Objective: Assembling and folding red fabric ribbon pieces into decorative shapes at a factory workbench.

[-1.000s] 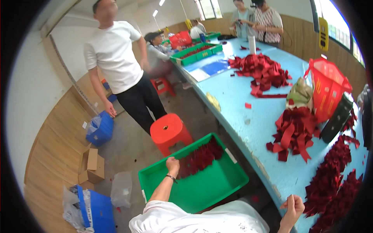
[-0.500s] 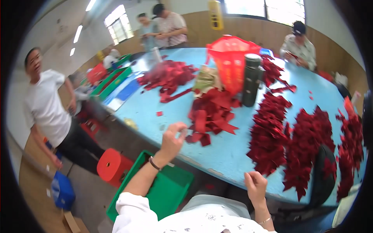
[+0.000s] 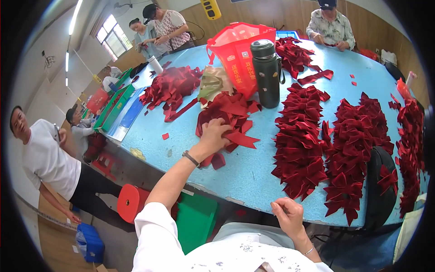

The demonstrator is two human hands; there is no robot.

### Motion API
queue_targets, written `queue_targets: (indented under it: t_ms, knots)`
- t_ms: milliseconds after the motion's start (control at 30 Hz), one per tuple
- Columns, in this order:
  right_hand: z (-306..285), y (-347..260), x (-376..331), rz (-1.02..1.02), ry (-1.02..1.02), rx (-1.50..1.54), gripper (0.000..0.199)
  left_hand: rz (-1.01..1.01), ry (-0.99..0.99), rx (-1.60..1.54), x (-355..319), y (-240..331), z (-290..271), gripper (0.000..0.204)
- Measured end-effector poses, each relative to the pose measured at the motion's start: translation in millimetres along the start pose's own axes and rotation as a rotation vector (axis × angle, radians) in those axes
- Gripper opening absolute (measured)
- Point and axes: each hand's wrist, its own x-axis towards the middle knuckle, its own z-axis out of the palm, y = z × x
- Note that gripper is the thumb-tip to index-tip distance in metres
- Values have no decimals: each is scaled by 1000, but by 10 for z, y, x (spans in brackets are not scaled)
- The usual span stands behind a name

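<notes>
Right now my left hand is stretched out over the blue table, fingers spread and pressed down into the loose pile of red fabric pieces, closing on a few of them but not yet lifting any clear. That pile lies just in front of the red bag and beside the dark flask. My right hand hangs at the near edge of the table, fingers curled in loosely; I cannot tell whether anything small is pinched in it.

Off to my right, the finished red bows lie in rows, well apart from the loose pile, with more bows beyond them. I judge this to be the picking-up step: getting cut pieces out of the heap so they can be made up like the bows. As I see it, the next move calls for pinching one or two strips free of the tangle and drawing them back toward my right hand.
</notes>
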Motion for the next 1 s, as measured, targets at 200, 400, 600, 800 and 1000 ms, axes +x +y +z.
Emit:
queue_targets:
  t_ms: [200, 400, 600, 800, 1000]
  knots:
    - [29, -6, 29, -33, 2, -15, 11, -712, -66, -827, 214, -310, -164, 19]
    - [49, -10, -2, -49, 2, -42, 10, -843, 258, -961, 673, -504, -711, 22]
    - [84, 38, -43, -16, 33, -32, 10, -822, 577, -1254, 920, -378, -1139, 20]
    - [101, -45, -46, 107, 6, -8, 12, -678, 692, -1434, 1002, -523, -1563, 19]
    - [289, -271, 127, 42, 59, 71, 10, -291, 627, -942, 1043, -416, -2192, 21]
